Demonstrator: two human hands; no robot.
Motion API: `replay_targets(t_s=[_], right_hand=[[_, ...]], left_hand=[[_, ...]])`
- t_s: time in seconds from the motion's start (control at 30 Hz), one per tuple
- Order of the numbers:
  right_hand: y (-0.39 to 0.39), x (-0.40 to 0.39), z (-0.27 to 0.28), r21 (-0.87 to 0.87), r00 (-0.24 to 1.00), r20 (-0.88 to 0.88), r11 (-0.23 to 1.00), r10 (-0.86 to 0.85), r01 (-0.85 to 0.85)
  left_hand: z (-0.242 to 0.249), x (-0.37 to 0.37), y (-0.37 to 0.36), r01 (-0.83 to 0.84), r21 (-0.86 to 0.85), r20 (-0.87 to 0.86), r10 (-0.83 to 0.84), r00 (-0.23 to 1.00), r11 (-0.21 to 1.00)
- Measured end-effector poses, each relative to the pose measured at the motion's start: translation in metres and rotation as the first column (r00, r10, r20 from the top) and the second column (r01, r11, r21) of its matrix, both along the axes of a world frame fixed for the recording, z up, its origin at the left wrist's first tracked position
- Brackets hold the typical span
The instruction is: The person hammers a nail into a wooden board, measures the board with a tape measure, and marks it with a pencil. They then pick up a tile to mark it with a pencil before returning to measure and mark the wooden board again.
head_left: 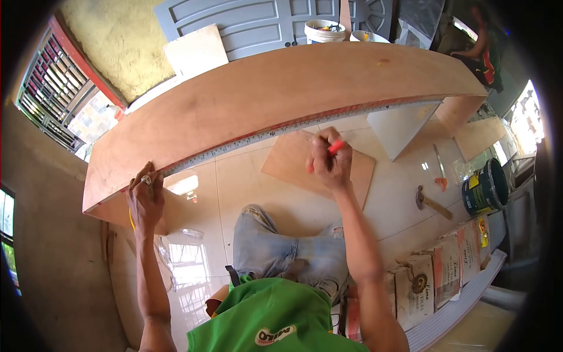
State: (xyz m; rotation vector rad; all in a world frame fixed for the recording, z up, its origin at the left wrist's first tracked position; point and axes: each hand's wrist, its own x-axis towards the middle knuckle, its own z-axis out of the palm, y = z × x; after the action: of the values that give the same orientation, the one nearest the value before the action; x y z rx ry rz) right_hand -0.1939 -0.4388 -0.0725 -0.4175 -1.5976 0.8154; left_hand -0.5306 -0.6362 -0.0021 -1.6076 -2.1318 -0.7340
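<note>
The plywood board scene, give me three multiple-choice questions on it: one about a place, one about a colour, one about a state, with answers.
1. Where does the tape measure lie?
A. along the near edge of the plywood board
B. on the floor
C. in the white bucket

2. What colour is the marker in the right hand?
A. blue
B. red
C. black

3. What is the left hand doing?
A. hanging free
B. holding a hammer
C. pressing on the board's left end

Answers: 1 A, the tape follows the board's edge. 2 B, a red tip shows above the fist. 3 C, its fingers sit on the board by the tape.
</note>
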Motion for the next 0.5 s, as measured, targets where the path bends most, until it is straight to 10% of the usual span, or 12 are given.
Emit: replay_targets(t_s=[0.27, 0.37, 0.5], right_hand=[[-0.029, 0.014, 0.011, -0.329, 0.997, -0.035, 0.942, 0.066, -0.074], [-0.033, 0.014, 0.031, -0.457, 0.687, -0.686, 0.593, 0.239, -0.663], [-0.029, 0.007, 0.032, -0.532, 0.819, -0.553, 0.691, 0.154, -0.489]], left_hand=[[0.002, 0.002, 0.002, 0.014, 0.026, -0.038, -0.013, 0.999, 1.0], [0.001, 0.001, 0.002, 0.017, 0.032, -0.03, -0.016, 0.999, 0.999], [-0.001, 0.0, 0.002, 0.012, 0.038, -0.046, -0.011, 0.999, 0.999]])
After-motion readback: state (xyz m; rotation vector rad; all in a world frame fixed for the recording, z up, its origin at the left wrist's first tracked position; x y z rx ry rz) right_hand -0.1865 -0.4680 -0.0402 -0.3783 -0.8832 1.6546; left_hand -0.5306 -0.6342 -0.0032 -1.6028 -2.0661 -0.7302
